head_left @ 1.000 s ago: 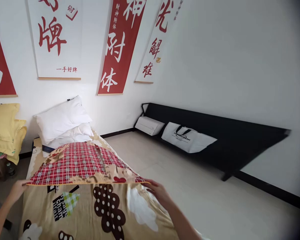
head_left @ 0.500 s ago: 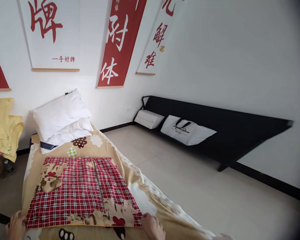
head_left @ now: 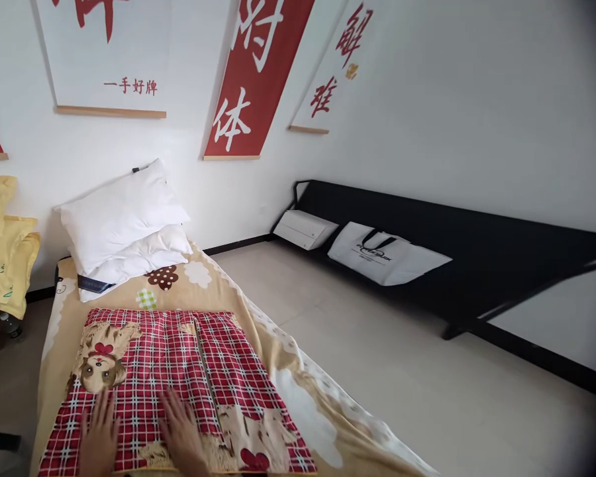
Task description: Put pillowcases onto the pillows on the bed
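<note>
Head camera: looking forward and down along the bed point(head_left: 213, 285) from its foot, facing pillows point(head_left: 122, 218) and wall point(head_left: 477, 99); left hand point(head_left: 99, 437) and right hand point(head_left: 181, 430) lying close below.

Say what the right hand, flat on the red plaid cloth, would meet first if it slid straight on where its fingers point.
The right hand would cross the plaid cloth, then the beige blanket; the first obstacle is probably the white pillows.

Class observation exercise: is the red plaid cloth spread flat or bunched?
Spread flat: red plaid cloth lies smooth; left hand, right hand rest open on it.
</note>
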`<control>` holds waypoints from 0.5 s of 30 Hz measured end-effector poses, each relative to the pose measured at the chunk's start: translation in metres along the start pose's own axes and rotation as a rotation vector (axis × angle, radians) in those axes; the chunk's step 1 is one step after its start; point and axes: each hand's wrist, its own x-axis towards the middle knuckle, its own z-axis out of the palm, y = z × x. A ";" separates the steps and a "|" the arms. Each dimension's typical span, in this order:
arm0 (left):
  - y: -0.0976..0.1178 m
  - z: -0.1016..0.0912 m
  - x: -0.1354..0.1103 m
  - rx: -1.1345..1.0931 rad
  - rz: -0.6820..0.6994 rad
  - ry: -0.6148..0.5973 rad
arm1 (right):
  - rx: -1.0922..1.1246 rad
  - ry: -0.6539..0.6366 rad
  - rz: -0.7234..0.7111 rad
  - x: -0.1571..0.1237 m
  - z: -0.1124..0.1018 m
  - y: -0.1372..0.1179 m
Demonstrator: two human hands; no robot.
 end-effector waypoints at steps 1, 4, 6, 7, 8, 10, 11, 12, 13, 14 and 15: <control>-0.022 0.001 -0.003 0.032 -0.089 0.014 | -0.022 -0.008 0.046 -0.013 -0.006 0.021; -0.078 0.000 -0.010 0.123 -0.296 0.031 | -0.090 -0.035 0.126 -0.055 -0.022 0.073; -0.095 -0.004 -0.010 0.155 -0.344 -0.004 | -0.093 -0.045 0.107 -0.075 -0.029 0.089; -0.095 -0.006 -0.009 0.167 -0.361 -0.023 | -0.089 -0.046 0.101 -0.081 -0.030 0.092; -0.091 -0.009 -0.006 0.179 -0.368 -0.022 | -0.088 -0.044 0.099 -0.085 -0.029 0.092; -0.068 -0.013 0.002 0.185 -0.300 0.038 | -0.096 -0.033 0.096 -0.088 -0.027 0.091; -0.051 -0.014 0.009 0.169 -0.214 0.082 | -0.101 -0.034 0.094 -0.088 -0.025 0.090; -0.030 -0.015 0.017 0.139 -0.098 0.121 | -0.106 -0.037 0.095 -0.088 -0.023 0.090; -0.005 -0.015 0.026 0.094 0.036 0.127 | -0.111 -0.042 0.099 -0.088 -0.022 0.090; 0.021 -0.013 0.037 0.045 0.170 0.097 | -0.114 -0.047 0.107 -0.088 -0.021 0.090; 0.049 -0.010 0.049 0.002 0.282 0.067 | -0.116 -0.051 0.113 -0.088 -0.022 0.090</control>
